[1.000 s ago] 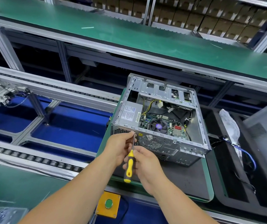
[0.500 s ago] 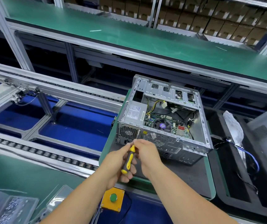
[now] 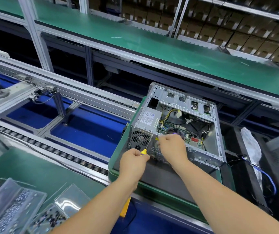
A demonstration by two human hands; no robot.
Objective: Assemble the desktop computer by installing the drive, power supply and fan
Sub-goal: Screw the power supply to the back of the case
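Both forearms stretched forward from lower frame toward rear panel of computer case (image 3: pixel 177 125). Left hand (image 3: pixel 133 160) fisted, grip clamped on yellow-handled screwdriver (image 3: pixel 143 151), shaft angled up toward corner below power supply (image 3: pixel 148 119) grille. Right hand (image 3: pixel 172 147) knuckles up, fingers curled at case's rear edge, blurred; cannot tell whether grip closed on anything. Case lying on its side on dark mat of green-edged pallet (image 3: pixel 118 152), open side up, near middle of frame. Power supply seated in near-left corner, label up, fan grille facing rearward. Motherboard (image 3: pixel 191 139) visible inside, yellow and black cables (image 3: pixel 167 115) looping above it, drive cage (image 3: pixel 184 100) along far wall. Clear trays of screws (image 3: pixel 12 208) on green surface (image 3: pixel 34 171) at lower left, well apart from case. Bagged cable (image 3: pixel 251 149) in black tray to right
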